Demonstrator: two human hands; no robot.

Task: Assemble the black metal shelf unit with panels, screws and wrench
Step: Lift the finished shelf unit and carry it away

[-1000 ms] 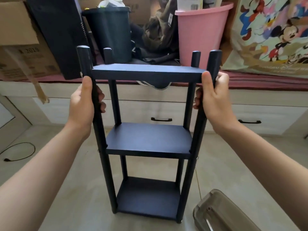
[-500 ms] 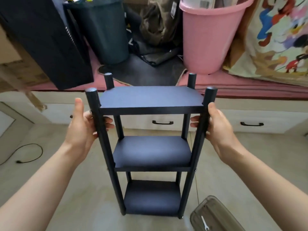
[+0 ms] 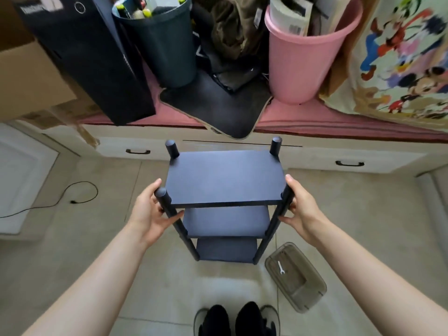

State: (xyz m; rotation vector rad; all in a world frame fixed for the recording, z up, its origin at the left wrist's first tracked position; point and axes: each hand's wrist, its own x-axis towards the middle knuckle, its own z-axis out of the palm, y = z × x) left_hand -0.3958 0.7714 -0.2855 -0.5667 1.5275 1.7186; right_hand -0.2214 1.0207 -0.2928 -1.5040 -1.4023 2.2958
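Observation:
The black metal shelf unit point(image 3: 224, 180) stands upright on the tiled floor with three panels fixed between four posts. My left hand point(image 3: 148, 212) holds the front left post just below the top panel, thumb in front and fingers behind. On the other side my right hand point(image 3: 303, 209) holds the front right post at the same height. A small silver wrench point(image 3: 280, 267) lies in a clear brownish plastic box point(image 3: 305, 294) on the floor, right of the shelf's foot. No screws show.
Behind the shelf runs a low drawer bench point(image 3: 351, 156) carrying a black carton point(image 3: 92, 57), a dark bin point(image 3: 162, 44), a pink bucket point(image 3: 303, 61) and a flat black board point(image 3: 213, 105). A cable point(image 3: 72, 197) lies on the floor at left. My shoes point(image 3: 237, 318) are below.
The shelf has gone down and now stands on the floor, seen from higher up. Both hands have slid up the front posts and their grip has loosened.

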